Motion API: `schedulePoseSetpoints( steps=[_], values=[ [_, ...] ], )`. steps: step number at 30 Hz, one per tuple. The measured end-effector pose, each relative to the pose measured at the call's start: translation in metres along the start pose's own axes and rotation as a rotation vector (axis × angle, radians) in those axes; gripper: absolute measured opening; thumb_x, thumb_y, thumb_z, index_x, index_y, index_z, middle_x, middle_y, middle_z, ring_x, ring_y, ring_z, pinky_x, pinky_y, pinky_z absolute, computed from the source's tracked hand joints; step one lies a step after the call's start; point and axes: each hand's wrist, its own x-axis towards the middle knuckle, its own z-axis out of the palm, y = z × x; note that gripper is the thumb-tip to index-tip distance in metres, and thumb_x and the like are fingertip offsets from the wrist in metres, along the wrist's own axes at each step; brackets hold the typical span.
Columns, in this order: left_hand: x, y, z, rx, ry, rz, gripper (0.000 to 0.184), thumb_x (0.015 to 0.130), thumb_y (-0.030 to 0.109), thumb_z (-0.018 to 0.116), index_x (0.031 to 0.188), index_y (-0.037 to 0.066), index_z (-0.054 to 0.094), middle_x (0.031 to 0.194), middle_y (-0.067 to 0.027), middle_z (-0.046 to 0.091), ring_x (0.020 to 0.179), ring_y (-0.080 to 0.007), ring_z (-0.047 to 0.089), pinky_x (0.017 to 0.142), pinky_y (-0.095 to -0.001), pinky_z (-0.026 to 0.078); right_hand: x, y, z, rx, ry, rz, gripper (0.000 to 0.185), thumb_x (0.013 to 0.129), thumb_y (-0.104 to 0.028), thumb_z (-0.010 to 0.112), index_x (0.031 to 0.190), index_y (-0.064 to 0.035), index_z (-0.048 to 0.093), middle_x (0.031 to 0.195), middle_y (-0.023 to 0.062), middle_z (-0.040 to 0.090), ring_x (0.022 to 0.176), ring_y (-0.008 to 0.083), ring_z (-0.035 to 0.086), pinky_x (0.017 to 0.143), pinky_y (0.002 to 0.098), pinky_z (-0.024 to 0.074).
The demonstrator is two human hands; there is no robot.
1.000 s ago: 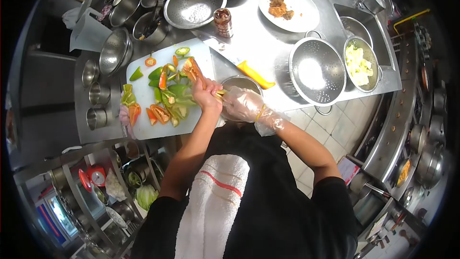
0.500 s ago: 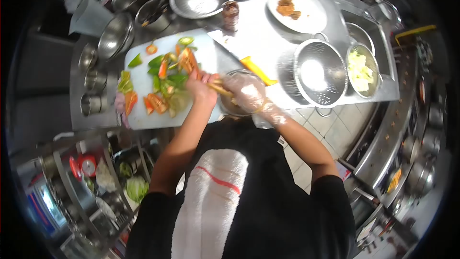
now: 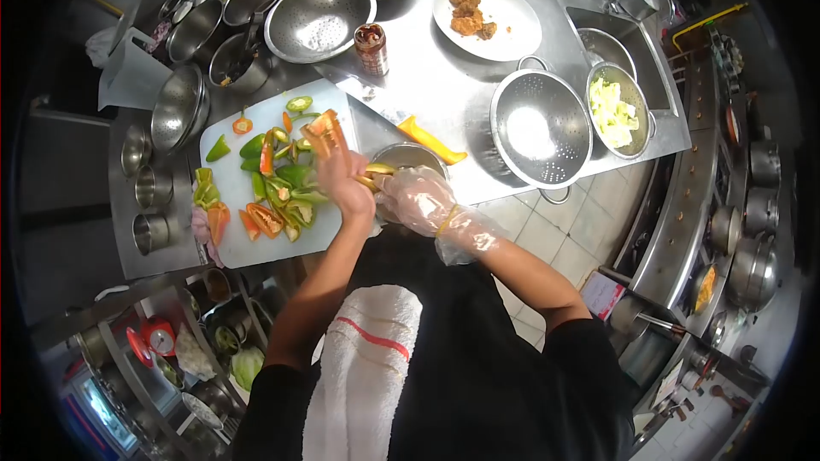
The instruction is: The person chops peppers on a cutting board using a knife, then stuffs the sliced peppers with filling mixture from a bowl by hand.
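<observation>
My bare left hand is closed around an orange-red pepper piece, over the right side of a white cutting board. My right hand, in a clear plastic glove, grips a yellowish piece whose kind is unclear; its tip meets my left fingers. A metal pot sits just beyond my right hand, partly hidden by it. Cut green peppers and red pepper pieces are spread on the board. Beside the board lies a knife with a yellow handle.
A colander stands on the counter's right, beside a strainer of pale green cut vegetable. Farther back are a plate with browned food, a jar of dark red contents, a perforated bowl and several metal bowls. A sink lies far right.
The whole view has shifted, with the counter things now further left. My hands have drawn closer together beside the pot, and the orange-red pepper piece stays at my left hand.
</observation>
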Motion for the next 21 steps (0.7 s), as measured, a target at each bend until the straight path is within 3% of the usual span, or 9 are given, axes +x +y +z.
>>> schedulePoseSetpoints(
  steps=[7,9,10,11,13,16,17,20,21],
  values=[
    [0.017,0.002,-0.002,0.111,-0.102,-0.066,0.02,0.094,0.024,0.054,0.101,0.005,0.05,0.067,0.0025,0.043,0.054,-0.0056,0.037,0.049,-0.0223,0.032,-0.005,0.017,0.0,0.163,-0.066,0.134,0.02,0.083,-0.018,0.06,0.095,-0.0024,0.065,0.08,0.0137,0.065,0.08,0.0357,0.061,0.072,0.0448,0.048],
    [0.021,0.012,0.003,0.361,-0.166,-0.083,0.018,0.092,0.022,0.057,0.098,0.005,0.054,0.071,0.0023,0.047,0.057,-0.0043,0.04,0.05,-0.0205,0.034,-0.004,0.011,-0.01,0.431,0.166,0.377,0.019,0.083,-0.016,0.058,0.095,-0.0046,0.068,0.085,0.0178,0.065,0.087,0.0319,0.064,0.08,0.0422,0.0482],
    [0.022,0.017,0.003,0.47,-0.194,-0.1,0.014,0.092,0.018,0.057,0.092,0.004,0.055,0.071,0.0021,0.048,0.057,-0.0042,0.041,0.05,-0.02,0.034,-0.005,0.024,-0.005,0.387,0.336,0.244,0.027,0.084,-0.017,0.062,0.104,-0.0002,0.065,0.083,0.0151,0.065,0.082,0.027,0.065,0.077,0.0394,0.0497],
    [0.023,0.018,-0.001,0.482,-0.155,-0.099,0.014,0.092,0.018,0.057,0.092,0.004,0.055,0.071,0.0021,0.048,0.057,-0.0042,0.041,0.05,-0.02,0.034,0.0,0.013,-0.029,0.636,0.207,0.597,0.034,0.084,-0.019,0.066,0.111,0.0022,0.061,0.082,0.0124,0.064,0.075,0.0214,0.063,0.072,0.0358,0.0507],
    [0.026,0.019,-0.007,0.618,-0.306,-0.106,0.021,0.086,0.017,0.06,0.076,0.0,0.055,0.062,0.0016,0.046,0.056,-0.0065,0.038,0.047,-0.0272,0.032,0.017,0.006,-0.046,0.65,0.347,0.536,0.039,0.084,-0.019,0.067,0.116,0.0002,0.059,0.082,0.0123,0.062,0.071,0.0173,0.06,0.067,0.0312,0.0502],
    [0.022,0.035,-0.013,0.778,-0.406,-0.001,0.027,0.083,0.015,0.061,0.065,-0.002,0.051,0.054,-0.0009,0.041,0.054,-0.0069,0.036,0.047,-0.03,0.031,0.038,0.004,-0.054,0.022,0.408,0.01,0.041,0.084,-0.012,0.064,0.122,-0.0005,0.056,0.088,0.014,0.064,0.073,0.0236,0.063,0.069,0.0334,0.0512],
    [0.02,0.042,-0.014,0.875,-0.411,-0.018,0.027,0.081,0.016,0.062,0.065,-0.004,0.053,0.052,-0.0081,0.046,0.049,-0.0123,0.042,0.047,-0.0315,0.034,0.044,0.001,-0.05,0.025,0.401,0.004,0.041,0.084,-0.012,0.064,0.122,-0.0005,0.056,0.088,0.014,0.064,0.073,0.0236,0.063,0.069,0.0334,0.0512],
    [0.014,0.056,-0.017,1.013,-0.521,0.001,0.024,0.081,0.015,0.062,0.069,-0.004,0.056,0.051,-0.0051,0.048,0.049,-0.0082,0.039,0.045,-0.0295,0.032,0.053,-0.012,-0.034,-0.053,0.116,0.074,0.04,0.083,-0.011,0.061,0.121,-0.0012,0.057,0.087,0.0205,0.064,0.076,0.0326,0.064,0.071,0.0381,0.0515],
    [0.011,0.067,-0.014,1.162,-0.56,0.074,0.021,0.08,0.015,0.062,0.071,-0.003,0.057,0.051,-0.0148,0.051,0.044,-0.0196,0.048,0.046,-0.0357,0.038,0.053,-0.012,-0.027,0.031,0.125,0.133,0.036,0.082,-0.011,0.06,0.117,-0.0018,0.059,0.085,0.0217,0.063,0.078,0.0352,0.063,0.071,0.0402,0.0509]
  ],
)
